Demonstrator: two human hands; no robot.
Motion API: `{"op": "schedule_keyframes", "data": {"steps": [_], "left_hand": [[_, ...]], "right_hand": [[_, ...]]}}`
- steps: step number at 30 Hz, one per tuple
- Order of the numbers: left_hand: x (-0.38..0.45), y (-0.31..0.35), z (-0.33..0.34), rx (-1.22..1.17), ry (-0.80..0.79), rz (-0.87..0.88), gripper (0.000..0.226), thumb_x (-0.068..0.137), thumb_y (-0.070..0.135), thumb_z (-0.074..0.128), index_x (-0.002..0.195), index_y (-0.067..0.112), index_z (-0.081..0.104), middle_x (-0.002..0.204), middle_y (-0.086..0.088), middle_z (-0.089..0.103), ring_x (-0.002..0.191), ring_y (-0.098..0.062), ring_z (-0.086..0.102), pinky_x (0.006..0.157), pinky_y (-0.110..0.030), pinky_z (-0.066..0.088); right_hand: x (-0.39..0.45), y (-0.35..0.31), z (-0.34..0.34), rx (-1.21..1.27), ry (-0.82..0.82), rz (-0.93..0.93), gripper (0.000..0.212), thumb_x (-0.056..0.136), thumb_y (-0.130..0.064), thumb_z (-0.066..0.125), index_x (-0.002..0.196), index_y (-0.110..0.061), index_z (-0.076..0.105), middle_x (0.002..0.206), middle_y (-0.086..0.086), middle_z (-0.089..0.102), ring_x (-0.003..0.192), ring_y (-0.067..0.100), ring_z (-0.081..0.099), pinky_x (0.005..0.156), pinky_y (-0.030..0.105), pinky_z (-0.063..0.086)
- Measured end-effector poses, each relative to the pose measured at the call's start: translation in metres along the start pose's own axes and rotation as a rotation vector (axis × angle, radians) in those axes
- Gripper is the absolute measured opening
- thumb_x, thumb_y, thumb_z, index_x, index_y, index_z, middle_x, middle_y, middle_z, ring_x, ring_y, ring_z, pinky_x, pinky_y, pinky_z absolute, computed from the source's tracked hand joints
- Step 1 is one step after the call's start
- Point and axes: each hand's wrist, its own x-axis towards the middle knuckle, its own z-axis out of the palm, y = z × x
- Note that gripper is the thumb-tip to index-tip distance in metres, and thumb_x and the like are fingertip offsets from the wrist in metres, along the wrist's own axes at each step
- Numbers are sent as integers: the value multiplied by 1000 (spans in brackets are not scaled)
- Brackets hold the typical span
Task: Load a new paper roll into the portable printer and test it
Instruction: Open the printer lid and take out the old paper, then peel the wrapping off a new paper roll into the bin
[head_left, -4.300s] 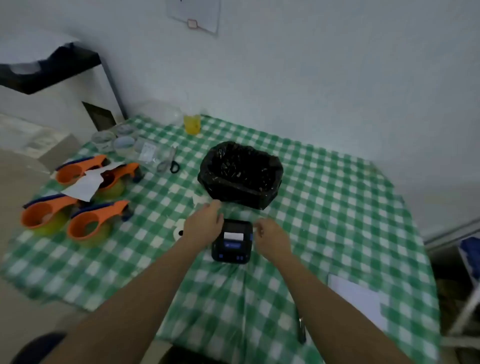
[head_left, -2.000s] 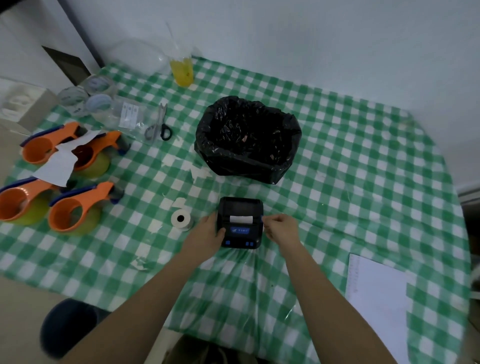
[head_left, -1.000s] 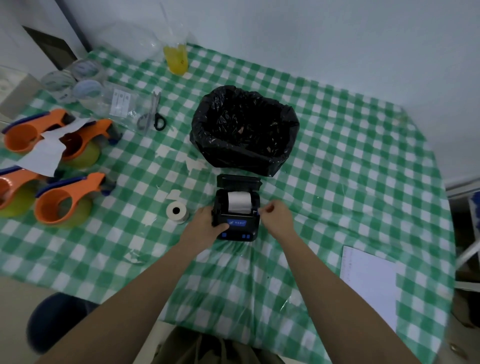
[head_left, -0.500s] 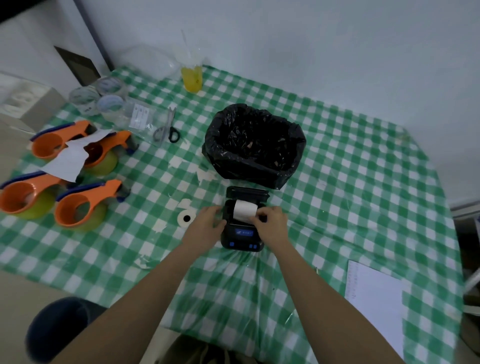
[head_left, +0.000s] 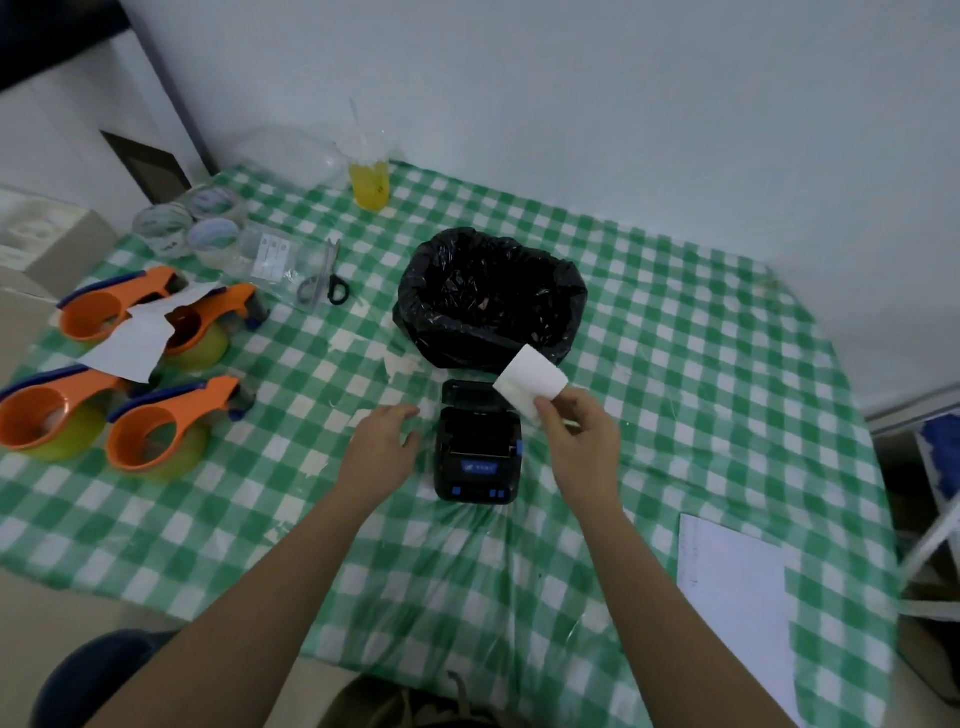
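paper roll (head_left: 530, 378): lifted out of printer (head_left: 477, 447) since earlier, pinched in right hand (head_left: 582, 441); left hand (head_left: 382, 449) open beside. risk: loose grip, roll unspools.

Cannot make out the inside of the open printer (head_left: 478, 447), all dark. Roll (head_left: 530, 383) part covered by the right hand (head_left: 582, 441) fingers. Spare roll beside the left hand (head_left: 382, 449) hidden or blurred. White sheet (head_left: 737, 597) cut off low right. Contents of black bag (head_left: 491, 301) too dim to tell.
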Motion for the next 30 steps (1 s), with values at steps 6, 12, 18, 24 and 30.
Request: {"op": "schedule_keyframes", "data": {"steps": [6,12,18,24,30], "left_hand": [[1,1,-4,30,-21,-14,35,90,10,52,125,6,53,127,-18,54,117,-32,51,99,-40,42],[5,-13,-12,147,-70,-99,47,87,21,56,132,13,46,137,-18,47,126,-35,42,106,-46,38],[8,-33,-9,376,-271,-165,65,83,29,64,139,17,34,144,-16,36,130,-36,35,104,-49,39],[10,-36,-10,453,-242,-123,47,86,10,57,130,13,42,132,-15,45,119,-32,43,92,-44,49],[7,-15,-22,21,-85,-50,47,80,16,69,124,10,52,123,-11,52,111,-28,52,91,-36,45]], "right_hand": [[68,-50,27,-55,19,-133,10,89,-17,59,95,-10,64,83,-5,64,73,5,58,63,9,49],[94,-32,58,-245,-202,11,40,94,-13,50,133,-12,50,131,9,58,114,19,57,86,27,48],[41,-8,59,-240,-302,-30,25,93,-13,51,115,-14,63,117,9,63,81,8,55,78,28,48],[11,6,53,-336,-413,-59,22,93,-11,49,108,-14,66,116,4,61,91,9,54,80,19,43],[4,8,46,-292,-416,-58,20,92,-10,51,105,-15,67,112,2,64,88,8,54,71,8,44]]}}
